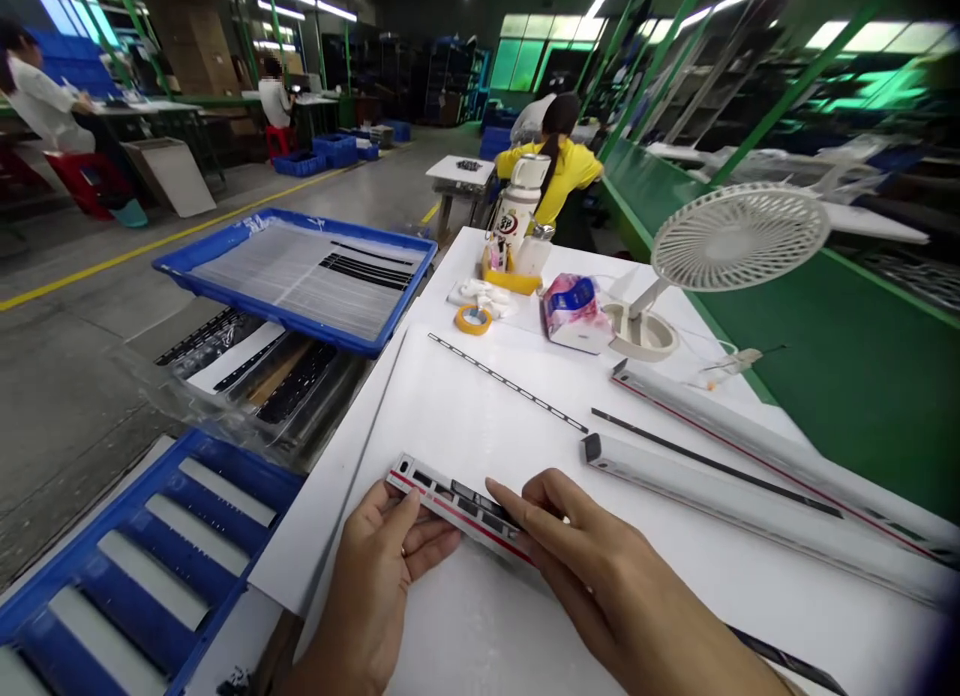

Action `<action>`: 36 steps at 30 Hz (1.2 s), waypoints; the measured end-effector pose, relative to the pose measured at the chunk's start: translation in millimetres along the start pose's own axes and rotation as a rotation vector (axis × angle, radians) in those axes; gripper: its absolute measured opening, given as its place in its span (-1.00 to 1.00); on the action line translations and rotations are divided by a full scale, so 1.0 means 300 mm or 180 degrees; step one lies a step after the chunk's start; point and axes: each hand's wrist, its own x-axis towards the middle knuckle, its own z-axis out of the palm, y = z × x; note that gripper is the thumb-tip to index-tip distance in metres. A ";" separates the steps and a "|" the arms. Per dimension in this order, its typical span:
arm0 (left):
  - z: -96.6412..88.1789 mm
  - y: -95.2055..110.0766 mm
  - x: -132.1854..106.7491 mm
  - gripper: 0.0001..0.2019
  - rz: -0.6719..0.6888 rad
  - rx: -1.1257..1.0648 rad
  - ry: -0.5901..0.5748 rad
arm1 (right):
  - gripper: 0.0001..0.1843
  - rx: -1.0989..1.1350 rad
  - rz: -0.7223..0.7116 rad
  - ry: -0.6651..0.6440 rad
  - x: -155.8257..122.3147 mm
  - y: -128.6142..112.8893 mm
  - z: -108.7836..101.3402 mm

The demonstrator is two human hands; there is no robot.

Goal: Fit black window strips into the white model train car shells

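A factory floor (75, 396) with green workbenches (847, 416).

At 6 o'clock, the white model train shell (450, 506) carries a red stripe and black window panels. At 10 o'clock, a blue plastic tray (262, 311) holds grey and black strips (360, 266). A white fan (739, 236) stands at 2 o'clock, before a green bench (847, 396).

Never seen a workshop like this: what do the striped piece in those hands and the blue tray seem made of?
The striped piece looks like smooth white plastic with a painted-looking red line, though I can't be sure. The blue tray looks like moulded plastic, judging by its thick rim.
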 end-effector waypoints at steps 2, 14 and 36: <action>-0.003 -0.001 0.001 -0.75 0.0005 -0.0039 -0.0033 | -0.55 0.0027 -0.0047 0.0096 0.010 -0.002 0.035; -0.013 0.001 0.006 -0.80 -0.0096 -0.0188 -0.0274 | -0.59 -0.0627 -0.0280 0.0550 0.061 -0.009 0.125; 0.013 -0.004 0.009 -0.79 -0.0063 0.0058 0.0104 | -0.56 -0.1080 -0.0579 0.0820 0.042 -0.023 0.150</action>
